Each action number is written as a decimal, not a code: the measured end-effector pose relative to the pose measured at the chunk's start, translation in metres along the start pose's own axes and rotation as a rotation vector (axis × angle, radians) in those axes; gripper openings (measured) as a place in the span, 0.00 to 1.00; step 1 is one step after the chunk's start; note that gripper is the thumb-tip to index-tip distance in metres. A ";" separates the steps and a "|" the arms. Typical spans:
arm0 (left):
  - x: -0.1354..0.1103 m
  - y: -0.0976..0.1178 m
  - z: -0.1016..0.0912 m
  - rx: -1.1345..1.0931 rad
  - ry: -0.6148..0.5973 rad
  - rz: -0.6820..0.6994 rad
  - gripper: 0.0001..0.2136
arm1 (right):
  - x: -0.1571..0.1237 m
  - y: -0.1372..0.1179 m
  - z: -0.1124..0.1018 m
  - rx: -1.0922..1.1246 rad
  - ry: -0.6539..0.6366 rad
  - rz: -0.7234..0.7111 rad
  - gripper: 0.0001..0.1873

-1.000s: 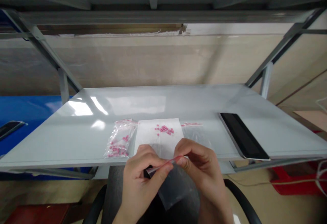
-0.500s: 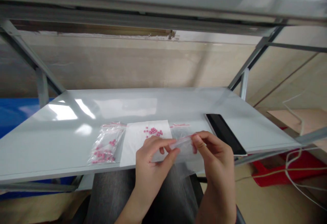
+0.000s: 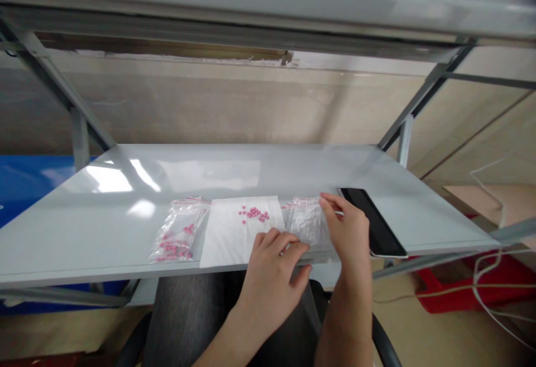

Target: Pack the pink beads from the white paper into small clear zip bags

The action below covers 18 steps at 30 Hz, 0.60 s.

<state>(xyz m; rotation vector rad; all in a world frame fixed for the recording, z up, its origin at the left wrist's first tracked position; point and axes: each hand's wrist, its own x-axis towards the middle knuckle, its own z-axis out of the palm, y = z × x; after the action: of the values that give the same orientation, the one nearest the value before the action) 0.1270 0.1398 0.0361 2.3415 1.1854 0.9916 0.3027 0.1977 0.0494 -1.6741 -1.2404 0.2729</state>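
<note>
"While the left hand's [image 3: 274, 266] grip stood parted, where was the clear bag [image 3: 305, 219]?"
"On the surface [image 3: 293, 168], its far corner seemingly pinched by the right hand [image 3: 350, 226]. It looked light, limp, slippery: best held along its top."

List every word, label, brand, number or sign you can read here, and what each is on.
None can be read.
Clear bag of pink pieces: reddish lines along its top, no legible lettering.
Clear bag at the right hand: reddish marks near its top, too small to read.
White sheet: no writing visible.
Dark-screened device: no readable text.
</note>
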 end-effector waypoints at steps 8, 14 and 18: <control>-0.006 0.008 -0.016 -0.058 0.071 0.019 0.14 | -0.015 -0.005 -0.014 -0.018 0.011 -0.053 0.23; -0.049 -0.040 -0.080 0.196 0.351 -0.027 0.12 | -0.068 -0.068 0.013 0.169 -0.309 -0.376 0.11; -0.081 -0.090 -0.115 0.461 0.477 -0.289 0.11 | -0.110 -0.107 0.065 0.170 -0.643 -0.626 0.18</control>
<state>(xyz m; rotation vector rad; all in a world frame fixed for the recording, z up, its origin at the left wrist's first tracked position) -0.0393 0.1270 0.0307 2.2051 2.0611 1.3238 0.1461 0.1426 0.0648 -0.9964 -2.0801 0.5303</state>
